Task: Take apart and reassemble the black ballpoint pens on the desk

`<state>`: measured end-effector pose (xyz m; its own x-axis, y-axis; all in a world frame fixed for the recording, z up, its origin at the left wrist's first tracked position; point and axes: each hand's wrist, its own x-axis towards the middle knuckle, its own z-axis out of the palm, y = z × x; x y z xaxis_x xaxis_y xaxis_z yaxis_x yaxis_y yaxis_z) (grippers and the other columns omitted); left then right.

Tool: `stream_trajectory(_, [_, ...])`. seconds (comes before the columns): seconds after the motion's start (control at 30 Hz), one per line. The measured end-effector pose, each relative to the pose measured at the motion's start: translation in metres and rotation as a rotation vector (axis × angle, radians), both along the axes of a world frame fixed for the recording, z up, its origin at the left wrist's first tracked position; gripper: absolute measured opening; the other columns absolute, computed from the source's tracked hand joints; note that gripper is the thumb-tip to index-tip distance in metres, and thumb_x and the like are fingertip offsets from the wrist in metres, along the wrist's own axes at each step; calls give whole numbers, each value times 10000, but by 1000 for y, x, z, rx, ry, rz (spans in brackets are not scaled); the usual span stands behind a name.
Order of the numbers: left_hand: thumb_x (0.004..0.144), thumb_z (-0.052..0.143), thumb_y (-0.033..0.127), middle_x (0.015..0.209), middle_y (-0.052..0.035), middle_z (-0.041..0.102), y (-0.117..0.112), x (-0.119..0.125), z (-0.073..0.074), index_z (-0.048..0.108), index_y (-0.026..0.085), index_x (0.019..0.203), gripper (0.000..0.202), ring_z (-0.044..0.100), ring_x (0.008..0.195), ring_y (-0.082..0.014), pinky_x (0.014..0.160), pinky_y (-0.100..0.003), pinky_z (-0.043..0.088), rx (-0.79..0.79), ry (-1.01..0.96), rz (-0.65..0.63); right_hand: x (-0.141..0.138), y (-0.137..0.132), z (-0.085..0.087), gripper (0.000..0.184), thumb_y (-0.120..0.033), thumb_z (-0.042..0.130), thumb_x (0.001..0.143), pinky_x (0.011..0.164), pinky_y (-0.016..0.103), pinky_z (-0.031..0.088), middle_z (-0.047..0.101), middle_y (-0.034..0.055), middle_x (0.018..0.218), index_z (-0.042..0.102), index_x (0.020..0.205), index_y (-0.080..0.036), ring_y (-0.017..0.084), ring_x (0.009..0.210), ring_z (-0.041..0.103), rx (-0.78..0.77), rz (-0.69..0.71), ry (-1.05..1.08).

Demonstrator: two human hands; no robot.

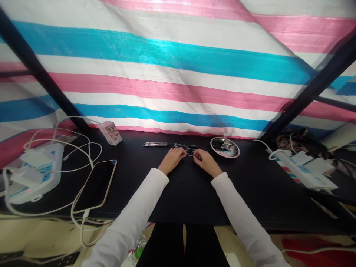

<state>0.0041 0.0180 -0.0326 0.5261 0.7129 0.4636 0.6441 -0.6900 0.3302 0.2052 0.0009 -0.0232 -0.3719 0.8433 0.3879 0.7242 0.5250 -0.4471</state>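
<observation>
Both hands are side by side at the far part of the black desk, one at each end of a small group of dark pens [187, 149]. My left hand [171, 159] has its fingers curled and pinched on the left ends of these pens. From the other side, my right hand [205, 161] pinches their right ends, thumb against bent fingers. The fingertips partly hide the pens. To the left of the group lies a neat row of several pens [156, 144]. A round metal bowl [237, 152] with more dark pens in it stands just right of my right hand.
A small pink-and-white box [110, 132] stands at the back left. A phone [96, 185] lies nearer, amid white cables and a power strip [52, 174]. Another power strip [308, 172] is at the right. Striped sheeting [167, 85] hangs behind the black desk [186, 196].
</observation>
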Motion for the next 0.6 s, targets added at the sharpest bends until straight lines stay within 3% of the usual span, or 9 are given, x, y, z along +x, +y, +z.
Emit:
stream_trajectory(0.33, [917,409,227,976,-30,578,-1,2,0,527,196,965,131,551,930,-148,860,-279,439,-177,-145,-121,-4,-1,-6,104,-202,486,815,712,273,452,615,19,833,553,894,-205,141,748,572,-95,53,134])
stream_trajectory(0.6, [904,441,242,960,-8,611,-4,5,-1,513,209,960,98,571,911,-145,827,-276,438,-184,-117,-83,-6,-2,-2,173,-219,489,853,769,289,464,663,21,928,601,984,-232,160,842,618,-118,122,131])
